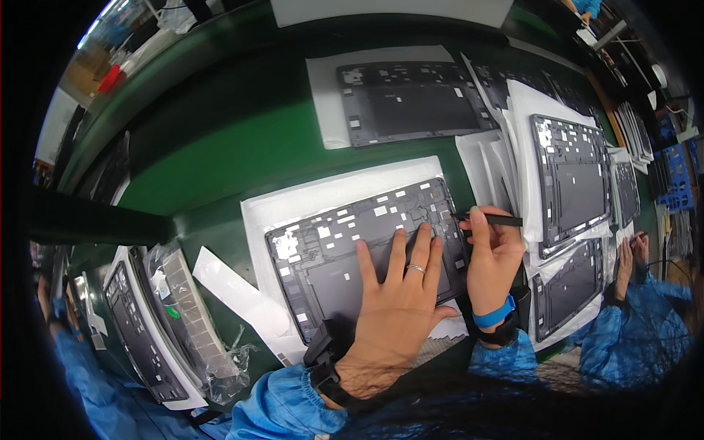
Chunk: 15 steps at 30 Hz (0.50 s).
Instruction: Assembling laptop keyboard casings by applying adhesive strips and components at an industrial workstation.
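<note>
Under my left hand point(398, 293) lies a dark tablet back cover point(330, 286), dotted with small white pads and cutouts. My left fingers are spread flat on its face, with a ring on one finger. The cover rests on a white foam sheet point(257, 220). At the cover's upper right corner, my right hand point(493, 253) pinches slim black tweezers point(506, 220). Their thin tip points left at the cover's edge; whether it touches is too small to tell. A blue band point(493, 312) circles my right wrist.
Another cover point(411, 103) lies farther back on the green table point(213, 139). Covers stacked with white sheets point(576, 176) stand at the right. At the left are a stacked cover point(139, 330), a plastic-wrapped strip pack point(194, 308) and a white strip point(235, 290). A co-worker's hands point(631, 257) are at the right.
</note>
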### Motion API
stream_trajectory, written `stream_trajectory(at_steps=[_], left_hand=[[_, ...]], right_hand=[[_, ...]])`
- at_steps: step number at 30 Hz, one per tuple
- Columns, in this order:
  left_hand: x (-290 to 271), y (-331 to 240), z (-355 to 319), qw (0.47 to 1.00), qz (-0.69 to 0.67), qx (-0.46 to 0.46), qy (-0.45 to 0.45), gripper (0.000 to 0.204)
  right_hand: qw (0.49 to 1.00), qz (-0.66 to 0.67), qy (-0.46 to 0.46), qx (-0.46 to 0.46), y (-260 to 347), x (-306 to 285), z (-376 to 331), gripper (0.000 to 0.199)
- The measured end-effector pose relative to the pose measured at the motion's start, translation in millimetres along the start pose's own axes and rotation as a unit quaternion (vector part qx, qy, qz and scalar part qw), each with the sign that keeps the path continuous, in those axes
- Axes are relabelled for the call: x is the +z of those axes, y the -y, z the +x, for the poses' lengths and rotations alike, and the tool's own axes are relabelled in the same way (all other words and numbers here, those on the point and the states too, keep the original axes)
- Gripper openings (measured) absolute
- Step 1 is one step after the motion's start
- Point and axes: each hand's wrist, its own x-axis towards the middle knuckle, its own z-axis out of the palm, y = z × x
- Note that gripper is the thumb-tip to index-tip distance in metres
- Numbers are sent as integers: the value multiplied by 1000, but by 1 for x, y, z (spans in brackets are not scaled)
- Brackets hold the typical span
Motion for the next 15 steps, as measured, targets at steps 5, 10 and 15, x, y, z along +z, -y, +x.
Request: stream_trajectory(at_steps=[5, 10, 15], left_hand=[[5, -4, 12, 1000, 10, -19, -2, 100], [8, -5, 16, 1000, -4, -8, -6, 100], [12, -7, 20, 1000, -1, 17, -17, 99]], right_hand=[[998, -28, -2, -57, -11, 3, 12, 18], [996, -59, -14, -65, -13, 1, 6, 18], [993, -79, -20, -90, -15, 1, 5, 17]])
